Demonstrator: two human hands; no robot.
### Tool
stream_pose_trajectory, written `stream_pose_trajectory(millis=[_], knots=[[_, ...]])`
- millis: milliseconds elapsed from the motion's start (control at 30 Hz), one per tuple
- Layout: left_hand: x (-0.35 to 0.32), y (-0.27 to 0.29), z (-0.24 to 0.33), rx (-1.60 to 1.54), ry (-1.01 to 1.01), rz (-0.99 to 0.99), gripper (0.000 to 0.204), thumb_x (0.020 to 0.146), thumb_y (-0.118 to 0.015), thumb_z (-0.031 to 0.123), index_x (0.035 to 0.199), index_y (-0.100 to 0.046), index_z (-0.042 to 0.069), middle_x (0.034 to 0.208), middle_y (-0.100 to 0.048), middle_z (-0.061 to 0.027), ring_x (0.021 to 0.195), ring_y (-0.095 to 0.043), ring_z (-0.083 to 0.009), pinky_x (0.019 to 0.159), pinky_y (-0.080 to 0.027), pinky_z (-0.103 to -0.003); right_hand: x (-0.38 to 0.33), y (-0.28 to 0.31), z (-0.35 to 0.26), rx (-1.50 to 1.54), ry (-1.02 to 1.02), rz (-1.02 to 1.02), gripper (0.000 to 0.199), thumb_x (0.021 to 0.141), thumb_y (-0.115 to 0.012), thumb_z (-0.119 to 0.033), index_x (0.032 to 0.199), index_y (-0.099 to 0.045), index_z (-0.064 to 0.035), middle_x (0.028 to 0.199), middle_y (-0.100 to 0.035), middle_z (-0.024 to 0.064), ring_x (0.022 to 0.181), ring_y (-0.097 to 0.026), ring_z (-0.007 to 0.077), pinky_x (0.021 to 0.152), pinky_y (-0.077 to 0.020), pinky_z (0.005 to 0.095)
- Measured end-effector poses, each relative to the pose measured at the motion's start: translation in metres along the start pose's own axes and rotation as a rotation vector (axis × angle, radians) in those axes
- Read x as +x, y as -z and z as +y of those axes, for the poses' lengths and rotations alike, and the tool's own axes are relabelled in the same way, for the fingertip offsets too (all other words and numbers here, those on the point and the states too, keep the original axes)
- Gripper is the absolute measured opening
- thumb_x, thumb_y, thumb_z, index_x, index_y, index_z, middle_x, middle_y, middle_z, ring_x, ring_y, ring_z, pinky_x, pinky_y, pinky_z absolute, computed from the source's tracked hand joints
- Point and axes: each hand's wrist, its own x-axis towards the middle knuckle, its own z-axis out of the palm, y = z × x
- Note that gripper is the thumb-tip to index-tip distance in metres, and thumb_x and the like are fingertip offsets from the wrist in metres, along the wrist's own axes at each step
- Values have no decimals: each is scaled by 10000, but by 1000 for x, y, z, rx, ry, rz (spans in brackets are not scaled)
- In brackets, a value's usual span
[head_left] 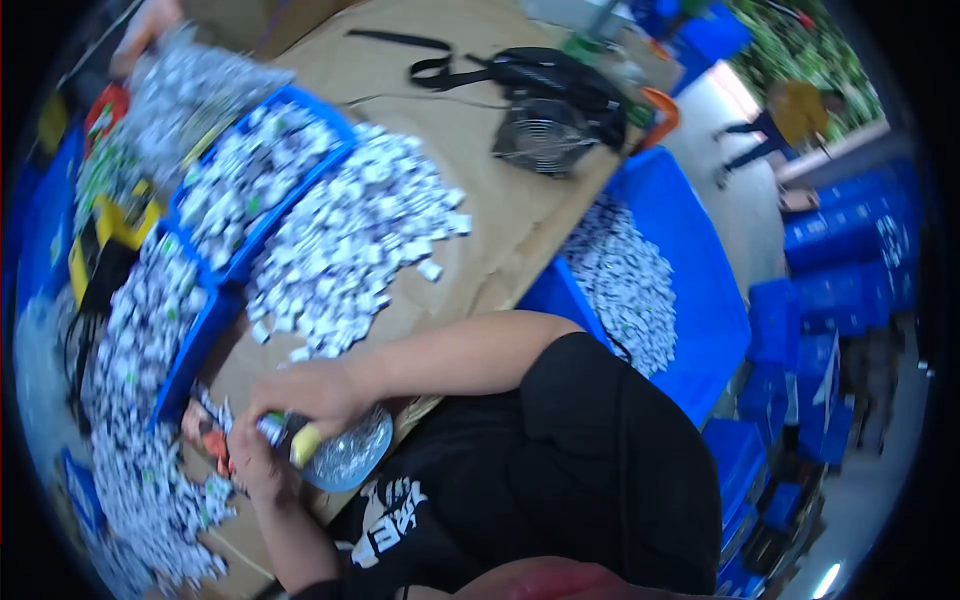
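My right hand [315,392] and my left hand [262,465] are close together over the near-left part of the table, fingers curled inward. Between them shows a dark thing with a yellow end [304,446], beside a small white and green piece [271,428]. Blur and overlapping fingers hide which hand grips which. Past my left fingers there is an orange-red thing [215,442], too smeared to name. A clear shallow bowl [378,462] with shiny small bits sits right by my hands, against my black shirt.
Small white pieces form a heap [350,240] on the brown tabletop [490,240], and more fill a blue tray [345,140] and spread at left. A black fan [543,135] and strapped bag stand at the back. A large blue bin [705,280] adjoins the table. Someone [795,115] walks beyond.
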Motion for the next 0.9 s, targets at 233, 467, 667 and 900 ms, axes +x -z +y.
stream_pose_trajectory(millis=[233,467,667,900], knots=[[13,-8,-13,58,28,-216,261,942,-499,282,968,-564,30,728,-511,47,667,-455,-54,584,-382,-219,-7,8,-8,-187,-158,39,385,695,-719,-238,1023,-598,-75,923,-604,102,843,-580,296,741,-452,375],[11,-6,5,231,23,-151,258,899,-567,206,722,-515,27,631,-470,33,562,-394,-52,490,-329,-237,-1,2,-7,-368,-102,55,331,652,-771,-171,897,-572,-71,744,-561,82,634,-549,253,557,-417,337],[5,3,12,286,-97,-41,290,857,-608,142,617,-476,47,564,-457,9,524,-398,-61,478,-317,-243,9,-3,-1,-450,-30,26,344,673,-703,-86,977,-549,-42,783,-572,119,654,-561,304,558,-447,372],[15,-3,-3,211,5,-139,340,943,-493,282,730,-552,23,618,-525,20,591,-485,-45,528,-388,-236,10,-7,-19,-690,-119,109,422,718,-704,-188,1058,-544,4,815,-579,160,696,-584,332,592,-468,392]])
